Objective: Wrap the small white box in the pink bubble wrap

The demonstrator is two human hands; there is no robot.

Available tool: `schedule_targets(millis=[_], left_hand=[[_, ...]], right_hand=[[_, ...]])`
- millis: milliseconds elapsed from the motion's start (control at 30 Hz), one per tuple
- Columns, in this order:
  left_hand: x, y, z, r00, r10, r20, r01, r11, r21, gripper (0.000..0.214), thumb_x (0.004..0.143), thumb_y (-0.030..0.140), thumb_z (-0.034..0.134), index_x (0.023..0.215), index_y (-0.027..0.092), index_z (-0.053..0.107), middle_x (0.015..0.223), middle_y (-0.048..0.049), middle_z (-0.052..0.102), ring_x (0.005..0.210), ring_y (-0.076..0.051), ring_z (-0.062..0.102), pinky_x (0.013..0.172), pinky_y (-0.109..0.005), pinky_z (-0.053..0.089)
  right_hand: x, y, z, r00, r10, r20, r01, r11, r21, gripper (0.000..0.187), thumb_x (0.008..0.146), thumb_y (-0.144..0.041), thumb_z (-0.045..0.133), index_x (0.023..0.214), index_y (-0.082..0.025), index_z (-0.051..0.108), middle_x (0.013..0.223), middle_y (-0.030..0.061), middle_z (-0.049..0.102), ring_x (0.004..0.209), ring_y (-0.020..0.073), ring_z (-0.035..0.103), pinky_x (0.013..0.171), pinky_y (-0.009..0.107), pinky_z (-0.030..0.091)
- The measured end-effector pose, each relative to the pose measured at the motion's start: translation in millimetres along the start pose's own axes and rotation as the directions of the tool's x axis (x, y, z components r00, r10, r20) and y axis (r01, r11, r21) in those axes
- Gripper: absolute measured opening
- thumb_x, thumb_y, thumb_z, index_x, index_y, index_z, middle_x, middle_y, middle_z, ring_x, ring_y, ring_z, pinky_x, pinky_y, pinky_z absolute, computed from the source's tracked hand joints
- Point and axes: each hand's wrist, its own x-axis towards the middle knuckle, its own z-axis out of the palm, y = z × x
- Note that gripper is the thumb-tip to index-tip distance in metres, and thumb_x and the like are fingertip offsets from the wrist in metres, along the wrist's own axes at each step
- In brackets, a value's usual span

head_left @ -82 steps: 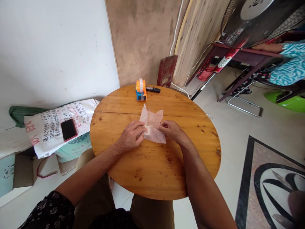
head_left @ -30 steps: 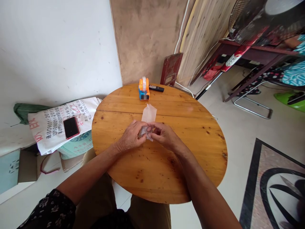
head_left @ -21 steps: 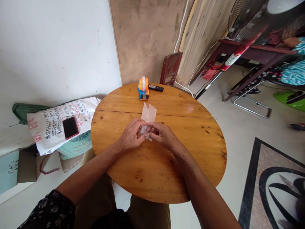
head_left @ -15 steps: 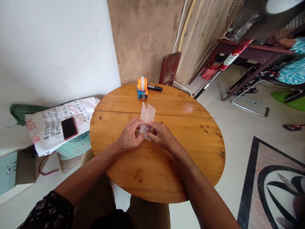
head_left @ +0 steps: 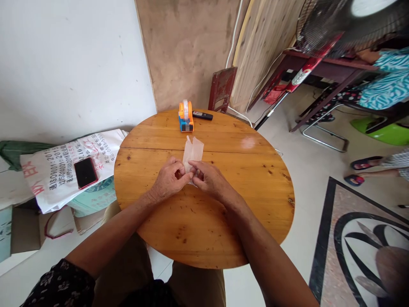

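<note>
A thin, translucent whitish piece (head_left: 193, 150) lies over the middle of the round wooden table (head_left: 204, 238); whether it is a bag or a folded sheet I cannot tell. Its far end splits into two upright flaps pointing away from me. My left hand (head_left: 171, 177) is closed with thumb and forefinger pinching at the near end. Against it, from the other side, my right hand (head_left: 209, 179) pinches the same end, fingers curled. The fingers hide most of the near part. Beyond the piece stands an orange and blue tape dispenser (head_left: 185, 116) with a roll on it.
Beside the dispenser lies a black remote-like object (head_left: 202, 115). A phone (head_left: 85, 172) rests on white printed sacks (head_left: 60, 183) left of the table. A red chair (head_left: 223, 89) stands behind, a fan (head_left: 341, 30) at right. Another person's patterned sleeve (head_left: 388, 81) shows near a desk.
My fingers have drawn closer together and now cover the near part of the whitish piece, which showed between them before. The whole view has shifted slightly; another person's feet now show at right.
</note>
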Motion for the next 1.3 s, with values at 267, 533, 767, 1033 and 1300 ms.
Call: schedule_targets(millis=[267, 533, 767, 1033, 1300], left_hand=[[0, -3, -0.2, 0.999, 0.051, -0.002, -0.051, 0.999, 0.014, 0.019, 0.082, 0.022, 0.063, 0.067, 0.018, 0.051, 0.081, -0.0034, 0.054, 0.074, -0.014, 0.054, 0.065, -0.026, 0.045], [1, -4, 0.5, 0.999, 0.032, 0.008, -0.033, 0.995, 0.089, 0.012, 0.079, 0.02, 0.062, 0.073, 0.019, 0.052, 0.08, -0.0022, 0.055, 0.079, -0.016, 0.054, 0.071, -0.028, 0.045], [8, 16, -2.3, 0.99, -0.137, 0.032, 0.124, 0.959, 0.256, 0.009, 0.079, 0.024, 0.065, 0.08, 0.019, 0.058, 0.081, -0.0007, 0.052, 0.063, -0.012, 0.047, 0.061, -0.027, 0.039], [21, 14, -0.4, 0.971, -0.206, 0.12, 0.187, 0.971, 0.148, 0.02, 0.082, 0.032, 0.065, 0.071, 0.018, 0.056, 0.076, -0.0008, 0.053, 0.071, -0.014, 0.05, 0.064, -0.027, 0.041], [15, 0, 0.1, 0.984, -0.14, 0.107, 0.132, 0.988, 0.077, 0.014, 0.075, 0.025, 0.072, 0.076, 0.018, 0.06, 0.081, -0.0008, 0.054, 0.078, -0.016, 0.052, 0.072, -0.03, 0.047]], right_hand=[[-2, 7, -2, 0.999, -0.04, 0.012, 0.038, 0.994, 0.1, 0.05, 0.079, -0.015, 0.061, 0.129, -0.017, 0.06, 0.1, 0.0063, 0.07, 0.065, 0.0132, 0.058, 0.063, 0.026, 0.045], [-1, 6, -5, 0.999, -0.052, -0.004, 0.052, 0.986, 0.157, 0.044, 0.081, -0.014, 0.055, 0.124, -0.019, 0.064, 0.094, 0.0035, 0.07, 0.058, 0.01, 0.054, 0.059, 0.024, 0.043], [0, 5, -6, 1.0, -0.02, 0.02, 0.016, 0.986, 0.164, 0.053, 0.079, -0.013, 0.056, 0.132, -0.016, 0.056, 0.093, 0.0032, 0.071, 0.057, 0.0101, 0.055, 0.058, 0.024, 0.043], [-1, 2, -9, 1.0, -0.009, 0.016, 0.006, 0.983, 0.185, 0.069, 0.075, -0.008, 0.056, 0.142, -0.019, 0.045, 0.097, 0.0025, 0.07, 0.058, 0.0091, 0.055, 0.059, 0.023, 0.044], [-2, 13, -21, 0.993, 0.114, 0.007, -0.106, 0.904, 0.415, 0.051, 0.081, -0.029, 0.063, 0.13, -0.022, 0.056, 0.104, 0.0039, 0.065, 0.054, 0.0075, 0.052, 0.053, 0.024, 0.045]])
